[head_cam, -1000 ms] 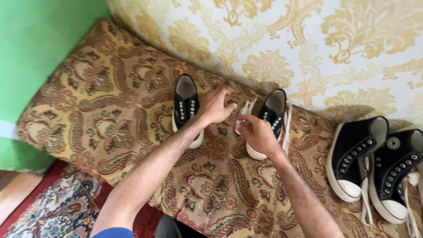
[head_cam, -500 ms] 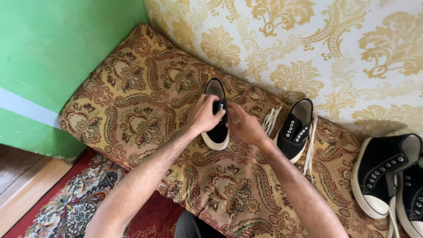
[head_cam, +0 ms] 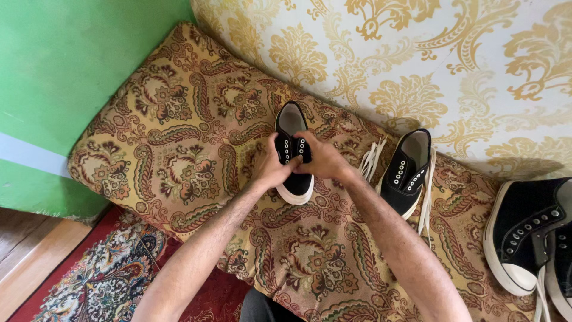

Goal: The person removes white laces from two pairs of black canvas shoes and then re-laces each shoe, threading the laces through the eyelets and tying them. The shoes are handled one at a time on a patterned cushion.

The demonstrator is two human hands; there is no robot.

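Both hands grip low black sneaker (head_cam: 293, 161) (unlaced) | L hand (head_cam: 273, 169) | R hand (head_cam: 325, 161) | on cushion (head_cam: 179, 149)

Head-worn view, steeply down, close

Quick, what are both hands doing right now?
Left hand: closed on the black shoe.
Right hand: closed on the same shoe.

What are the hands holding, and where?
Both the left hand and right hand grip the laceless black low-top shoe at its eyelet flaps, mid-shoe.
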